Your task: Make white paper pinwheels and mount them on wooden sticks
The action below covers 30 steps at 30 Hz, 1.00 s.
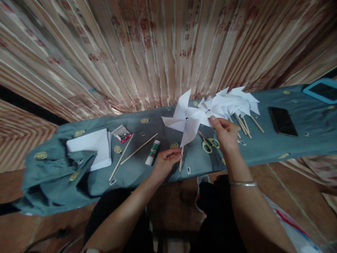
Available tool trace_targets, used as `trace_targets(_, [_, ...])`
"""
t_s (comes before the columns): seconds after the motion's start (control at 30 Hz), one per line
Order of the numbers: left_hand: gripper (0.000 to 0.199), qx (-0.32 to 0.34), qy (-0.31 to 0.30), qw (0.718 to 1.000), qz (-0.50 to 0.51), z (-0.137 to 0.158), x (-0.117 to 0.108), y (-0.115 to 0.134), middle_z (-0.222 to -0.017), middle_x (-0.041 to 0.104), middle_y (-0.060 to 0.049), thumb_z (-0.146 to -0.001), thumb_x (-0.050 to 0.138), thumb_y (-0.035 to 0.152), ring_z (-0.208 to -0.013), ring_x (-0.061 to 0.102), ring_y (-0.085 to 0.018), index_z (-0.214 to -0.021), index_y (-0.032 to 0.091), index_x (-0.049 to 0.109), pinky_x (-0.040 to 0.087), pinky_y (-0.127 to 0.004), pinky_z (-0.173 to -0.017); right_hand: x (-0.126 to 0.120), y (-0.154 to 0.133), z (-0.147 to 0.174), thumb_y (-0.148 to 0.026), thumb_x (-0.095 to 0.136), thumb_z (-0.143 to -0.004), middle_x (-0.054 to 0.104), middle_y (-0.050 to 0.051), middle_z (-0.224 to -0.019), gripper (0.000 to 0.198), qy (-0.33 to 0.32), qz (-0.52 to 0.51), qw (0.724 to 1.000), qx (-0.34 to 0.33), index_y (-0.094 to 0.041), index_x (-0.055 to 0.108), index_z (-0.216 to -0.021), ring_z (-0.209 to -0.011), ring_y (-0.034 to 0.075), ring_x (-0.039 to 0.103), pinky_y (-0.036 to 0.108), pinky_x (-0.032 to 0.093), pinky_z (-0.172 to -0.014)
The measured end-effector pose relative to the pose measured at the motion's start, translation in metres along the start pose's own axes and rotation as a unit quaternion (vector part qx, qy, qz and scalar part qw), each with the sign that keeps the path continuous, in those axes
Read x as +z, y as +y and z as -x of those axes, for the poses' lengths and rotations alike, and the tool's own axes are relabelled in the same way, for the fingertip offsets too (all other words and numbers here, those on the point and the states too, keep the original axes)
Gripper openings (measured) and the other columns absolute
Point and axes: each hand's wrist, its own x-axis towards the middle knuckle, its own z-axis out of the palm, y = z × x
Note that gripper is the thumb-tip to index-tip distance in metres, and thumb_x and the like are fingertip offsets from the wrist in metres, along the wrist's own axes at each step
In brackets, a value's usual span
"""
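Observation:
A white paper pinwheel (181,118) with a shiny round pin at its centre stands upright over the cloth. My left hand (168,160) is closed round its thin wooden stick, just below the blades. At the right blade's tip is my right hand (226,133), thumb and fingers pinched together, apparently on the paper edge; the exact contact is partly hidden. Behind it, several finished white pinwheels (234,102) lie overlapped, their sticks pointing toward me. Scissors (207,144) with yellow-green handles lie between my hands, blades partly under the pinwheel.
Left of my hands are a glue stick (152,153), two loose wooden sticks (139,149), a small packet of metal pins (122,134) and stacked white paper (92,144), partly under a cloth fold. A black phone (283,121) and blue-framed device (322,90) lie right. A curtain (158,52) hangs behind.

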Motion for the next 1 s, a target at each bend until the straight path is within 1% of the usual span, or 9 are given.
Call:
trace_targets(0.07, [0.028,0.001,-0.003,1.000,-0.001,0.000,0.000,0.000,-0.076,0.073,-0.004,-0.053,0.086,0.031,-0.072,0.064,-0.016,-0.076,0.017,0.077,0.050,-0.032,-0.080,0.004,0.001,0.000,-0.050,0.075,-0.067,0.063,-0.003,-0.059,0.031,-0.005,-0.024,1.000,0.017,-0.019,0.071,-0.066,-0.056,0.012,0.051,0.027,0.042,-0.059])
trace_targets(0.13, [0.027,0.004,-0.002,1.000,-0.001,-0.001,0.000,0.000,-0.077,0.073,-0.004,-0.054,0.085,0.031,-0.073,0.064,-0.016,-0.076,0.017,0.077,0.050,-0.032,-0.080,0.006,0.001,0.001,-0.044,0.080,-0.061,0.065,-0.002,-0.061,0.027,0.005,-0.047,0.998,0.030,-0.019,0.071,-0.064,-0.058,0.012,0.053,0.028,0.044,-0.061])
trace_targets(0.2, [0.027,0.006,0.001,1.000,0.000,-0.002,-0.001,0.000,-0.077,0.073,-0.004,-0.053,0.086,0.031,-0.073,0.064,-0.017,-0.075,0.017,0.077,0.050,-0.032,-0.080,0.006,0.001,0.002,-0.041,0.082,-0.058,0.067,-0.002,-0.062,0.024,0.008,-0.065,0.997,0.043,-0.020,0.072,-0.063,-0.059,0.012,0.054,0.028,0.044,-0.061])
trace_targets(0.37, [0.027,0.009,0.018,1.000,0.012,-0.003,-0.002,0.000,-0.075,0.073,-0.003,-0.052,0.086,0.031,-0.073,0.064,-0.017,-0.074,0.018,0.076,0.051,-0.032,-0.079,0.008,0.001,0.005,-0.039,0.081,-0.058,0.067,-0.003,-0.061,0.021,-0.010,-0.080,0.995,0.059,-0.021,0.072,-0.060,-0.058,0.012,0.054,0.030,0.046,-0.063])
trace_targets(0.53, [0.026,0.018,0.029,0.999,0.013,-0.004,-0.002,0.001,-0.075,0.073,-0.004,-0.052,0.085,0.030,-0.071,0.063,-0.017,-0.074,0.018,0.076,0.051,-0.031,-0.077,0.014,-0.003,0.014,-0.041,0.081,-0.058,0.067,-0.002,-0.061,0.022,-0.027,-0.067,0.996,0.056,-0.022,0.071,-0.058,-0.060,0.013,0.055,0.030,0.046,-0.063])
trace_targets(0.73, [0.024,0.024,0.034,0.999,0.016,-0.005,-0.002,0.002,-0.075,0.073,-0.003,-0.054,0.084,0.029,-0.070,0.062,-0.015,-0.075,0.018,0.077,0.050,-0.029,-0.075,0.019,-0.006,0.024,-0.046,0.081,-0.057,0.064,-0.002,-0.059,0.027,-0.070,-0.070,0.991,0.089,-0.020,0.071,-0.059,-0.055,0.011,0.049,0.027,0.040,-0.058])
trace_targets(0.83, [0.024,0.026,0.036,0.999,0.014,-0.006,-0.002,0.003,-0.074,0.072,-0.003,-0.054,0.084,0.029,-0.069,0.061,-0.014,-0.074,0.017,0.076,0.050,-0.029,-0.075,0.019,-0.008,0.030,-0.047,0.081,-0.058,0.062,-0.003,-0.059,0.028,-0.090,-0.061,0.990,0.087,-0.020,0.071,-0.060,-0.056,0.010,0.048,0.026,0.038,-0.057])
trace_targets(0.9, [0.024,0.028,0.036,0.999,0.014,-0.007,-0.001,0.003,-0.074,0.073,-0.003,-0.054,0.083,0.029,-0.069,0.061,-0.014,-0.074,0.017,0.077,0.050,-0.029,-0.075,0.020,-0.010,0.034,-0.048,0.080,-0.059,0.059,-0.003,-0.056,0.030,-0.102,-0.053,0.990,0.086,-0.020,0.070,-0.059,-0.054,0.009,0.045,0.025,0.035,-0.055])
trace_targets(1.0, [0.025,0.028,0.038,0.999,0.011,-0.007,-0.001,0.003,-0.076,0.073,-0.003,-0.054,0.083,0.029,-0.071,0.062,-0.015,-0.075,0.018,0.077,0.050,-0.029,-0.076,0.021,-0.011,0.039,-0.052,0.079,-0.060,0.049,-0.004,-0.051,0.037,-0.130,-0.039,0.987,0.084,-0.019,0.065,-0.055,-0.050,0.008,0.036,0.025,0.027,-0.049])
